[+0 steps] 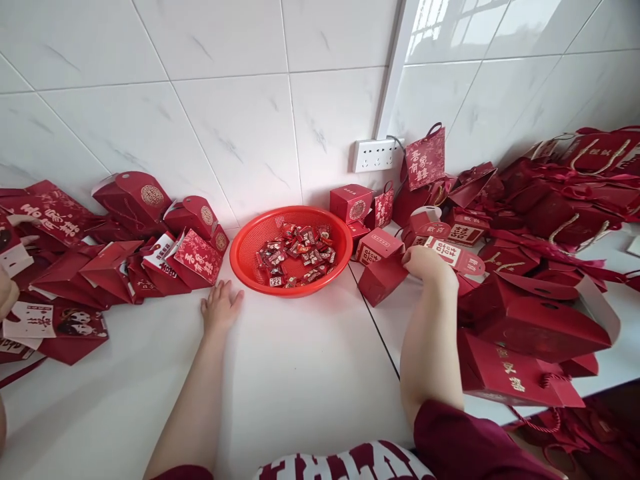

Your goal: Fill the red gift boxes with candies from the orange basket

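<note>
My left hand lies on the white table with its fingers spread, just left of a red plastic basket. Small red wrapped sweets lie inside the basket. To the basket's right, my right hand has its fingers bent at the edge of a plain-sided red box. Part of those fingers is hidden, and a red card piece with gold and white print lies right beside them. A box with a white label stands behind the plain-sided one.
Red gift boxes stand in a row at the left, with another person's hand at the far left edge. More red boxes and bags are piled at the right. A socket strip is on the tiled wall.
</note>
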### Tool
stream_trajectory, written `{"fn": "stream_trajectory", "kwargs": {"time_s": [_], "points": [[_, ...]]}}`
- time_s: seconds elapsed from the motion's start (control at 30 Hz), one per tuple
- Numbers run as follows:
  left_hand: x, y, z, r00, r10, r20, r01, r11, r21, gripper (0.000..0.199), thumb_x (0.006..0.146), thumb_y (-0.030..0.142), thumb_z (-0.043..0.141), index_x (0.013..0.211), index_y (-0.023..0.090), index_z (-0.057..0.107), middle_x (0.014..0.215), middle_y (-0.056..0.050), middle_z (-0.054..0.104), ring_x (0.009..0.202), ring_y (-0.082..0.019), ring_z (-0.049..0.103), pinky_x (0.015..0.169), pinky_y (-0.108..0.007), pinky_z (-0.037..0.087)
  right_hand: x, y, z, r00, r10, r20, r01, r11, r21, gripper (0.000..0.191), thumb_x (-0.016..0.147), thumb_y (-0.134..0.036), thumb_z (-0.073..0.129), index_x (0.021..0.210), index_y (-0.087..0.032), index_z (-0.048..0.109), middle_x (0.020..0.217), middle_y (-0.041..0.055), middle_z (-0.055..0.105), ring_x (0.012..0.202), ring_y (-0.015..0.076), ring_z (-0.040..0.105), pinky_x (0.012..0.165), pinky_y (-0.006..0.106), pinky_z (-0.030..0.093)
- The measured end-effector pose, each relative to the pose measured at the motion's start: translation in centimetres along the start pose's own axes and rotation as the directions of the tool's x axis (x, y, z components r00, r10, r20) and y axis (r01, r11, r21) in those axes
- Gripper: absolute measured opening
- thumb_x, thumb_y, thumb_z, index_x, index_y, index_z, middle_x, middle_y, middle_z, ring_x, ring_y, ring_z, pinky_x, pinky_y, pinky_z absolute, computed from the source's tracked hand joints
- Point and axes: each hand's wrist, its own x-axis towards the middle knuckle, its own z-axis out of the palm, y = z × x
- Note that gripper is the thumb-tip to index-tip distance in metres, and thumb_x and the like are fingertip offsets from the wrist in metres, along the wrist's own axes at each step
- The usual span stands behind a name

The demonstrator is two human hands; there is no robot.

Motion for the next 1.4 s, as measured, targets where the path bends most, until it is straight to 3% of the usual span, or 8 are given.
{"fn": "stream_trajectory", "kwargs": {"time_s": [0.2,0.4,0.57,0.7,0.83,1.03,1.2,1.4], "points": [[-0.3,0.4,-0.5,1.0,-0.01,0.017,0.01,1.0,-0.021,0.058,0.097,0.048,0.037,0.147,0.019,0.042,0.161,-0.014,0.032,0.15,-0.032,0.024,0.12,-0.06,0.014,-3.7,-0.9,-1.6,0.979,-0.2,-0.04,0.202,0.978,0.055,0.031,0.076,0.0,0.049,0.093,-0.018,0.068,0.1,0.0066,0.073,0.09,0.0186,0.066,0.075,0.026,0.046],[-0.8,1.0,-2.7,0.985,-0.005,0.174,0.018,0.997,-0.076,0.064,0.094,0.044,0.041,0.15,0.012,0.036,0.163,-0.018,0.023,0.153,-0.031,0.017,0.122,-0.057,0.011,-10.2,-2.2,-3.6,0.772,-0.567,-0.285,0.619,0.773,0.137,0.019,0.089,-0.015,0.048,0.093,-0.023,0.065,0.092,0.0025,0.072,0.081,0.0203,0.066,0.072,0.031,0.05],[-1.1,1.1,-9.5,0.912,0.083,0.402,-0.004,0.981,-0.194,0.056,0.085,0.055,0.053,0.122,0.015,0.065,0.137,-0.014,0.062,0.126,-0.031,0.058,0.106,-0.036,0.045,-12.4,-5.7,-2.5,0.617,-0.696,-0.368,0.785,0.513,0.347,0.02,0.091,-0.015,0.05,0.101,-0.025,0.064,0.099,0.0027,0.07,0.087,0.019,0.067,0.076,0.031,0.055],[-3.9,3.9,-16.3,0.918,0.197,0.345,-0.061,0.928,-0.368,0.057,0.093,0.064,0.04,0.123,0.023,0.064,0.128,-0.005,0.068,0.118,-0.03,0.062,0.1,-0.037,0.048,-11.9,-10.6,0.9,0.467,-0.785,-0.406,0.847,0.264,0.462,0.047,0.089,-0.008,0.049,0.13,-0.03,0.054,0.103,0.0032,0.065,0.088,0.0148,0.065,0.076,0.027,0.057],[-7.3,7.7,-19.9,0.756,0.573,0.317,-0.196,0.66,-0.726,0.053,0.093,0.056,0.053,0.137,0.028,0.057,0.137,-0.004,0.062,0.12,-0.029,0.06,0.098,-0.033,0.049,-11.2,-13.9,3.5,0.307,-0.891,-0.336,0.886,0.139,0.442,0.068,0.091,-0.004,0.041,0.152,-0.034,0.031,0.109,0.0039,0.063,0.093,0.0138,0.061,0.083,0.029,0.056],[-7.9,8.4,-19.8,0.753,0.619,0.225,-0.292,0.62,-0.728,0.066,0.099,0.064,0.024,0.128,0.021,0.066,0.119,-0.01,0.069,0.1,-0.023,0.062,0.087,-0.033,0.05,-10.3,-14.2,3.9,0.36,-0.9,-0.246,0.886,0.247,0.392,0.036,0.095,-0.009,0.044,0.126,-0.025,0.054,0.113,0.0061,0.063,0.092,0.0151,0.062,0.074,0.026,0.051],[-7.6,8.8,-19.2,0.644,0.657,0.393,-0.409,0.729,-0.549,0.065,0.075,0.054,0.075,0.132,0.027,0.062,0.097,-0.001,0.068,0.073,-0.014,0.051,0.065,-0.023,0.043,-9.9,-14.7,4.3,0.474,-0.88,-0.025,0.861,0.457,0.222,0.01,0.094,-0.013,0.05,0.088,-0.02,0.054,0.086,0.0016,0.061,0.07,0.0135,0.056,0.063,0.025,0.041],[-7.7,9.0,-19.0,0.786,0.489,0.379,-0.344,0.854,-0.39,0.029,0.093,0.04,0.052,0.077,0.019,0.062,0.065,0.003,0.047,0.059,-0.011,0.04,0.052,-0.023,0.029,-10.7,-14.4,3.5,0.567,-0.821,0.071,0.811,0.571,0.13,0.011,0.097,-0.02,0.05,0.087,-0.02,0.056,0.082,0.0016,0.064,0.068,0.0149,0.057,0.061,0.026,0.039]]}}
